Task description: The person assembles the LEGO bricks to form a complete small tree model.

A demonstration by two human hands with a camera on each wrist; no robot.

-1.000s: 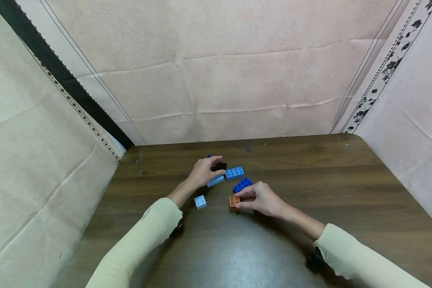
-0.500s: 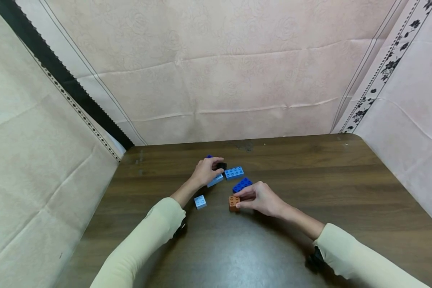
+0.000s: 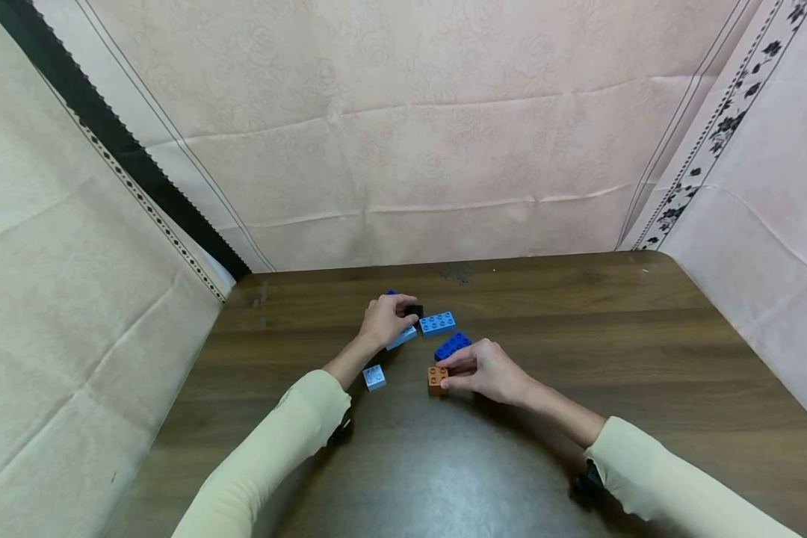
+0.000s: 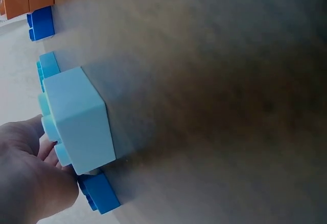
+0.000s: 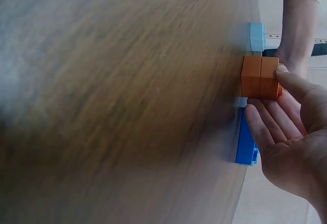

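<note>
Two stacked orange toy building bricks (image 3: 437,379) stand on the table, pinched between the thumb and fingers of my right hand (image 3: 492,371). The right wrist view shows the seam between these orange bricks (image 5: 259,77). Farther back, my left hand (image 3: 382,320) holds a black brick (image 3: 415,310) between thumb and fingertips; the hand covers part of it. A light blue brick (image 3: 402,338) lies under the left hand and looms large in the left wrist view. Right of the black brick is a medium blue brick (image 3: 438,323). A dark blue brick (image 3: 453,345) sits just behind the orange stack.
A small light blue brick (image 3: 374,377) lies left of the orange stack, below the left wrist. Another dark blue brick (image 3: 391,292) peeks out behind the left hand. The wooden table (image 3: 578,321) ends at patterned cloth (image 3: 444,172) behind and at both sides.
My left forearm has shifted slightly to the right, and the left thumb has drawn in a little to the left. The right hand and the orange bricks have stayed still.
</note>
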